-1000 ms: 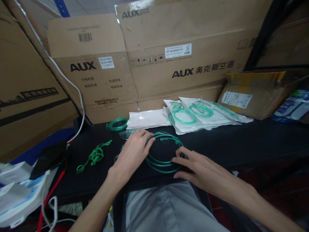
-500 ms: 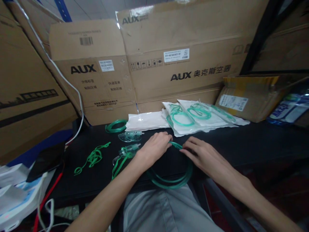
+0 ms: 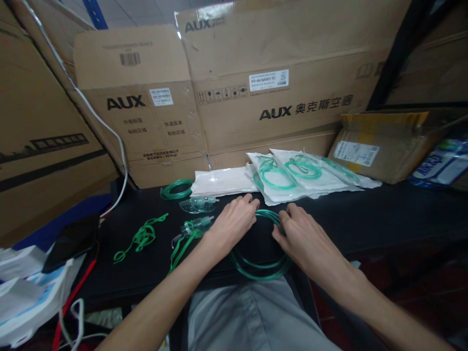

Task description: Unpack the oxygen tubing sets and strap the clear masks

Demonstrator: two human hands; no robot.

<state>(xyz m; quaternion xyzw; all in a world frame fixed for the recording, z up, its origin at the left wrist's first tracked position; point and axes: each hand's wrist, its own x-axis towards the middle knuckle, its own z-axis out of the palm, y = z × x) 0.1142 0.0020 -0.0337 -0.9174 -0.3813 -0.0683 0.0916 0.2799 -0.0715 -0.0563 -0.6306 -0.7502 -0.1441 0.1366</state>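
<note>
A loose coil of green plastic tubing [image 3: 261,277] lies at the front edge of the black table, its lower loops hanging over my lap. My left hand [image 3: 237,214] is closed on the coil's upper left side. On the upper right side my right hand [image 3: 298,229] pinches the same loops between thumb and fingers. Left of my left hand are a clear oxygen mask [image 3: 199,204] and a second mask [image 3: 197,225] with a green strap on it. A tangled green elastic strap [image 3: 144,236] lies farther left.
Another tubing coil [image 3: 176,189] sits at the back beside a stack of white pouches [image 3: 223,181]. Filled pouches [image 3: 278,180] with green tubing lie behind my hands. Cardboard boxes [image 3: 226,117] wall the back. A power strip [image 3: 40,292], cables and a phone [image 3: 73,241] occupy the left.
My right hand has shifted slightly along the coil, its fingers curling more around the tubing. More upper loops show between the hands, and the lower loops have risen a little.
</note>
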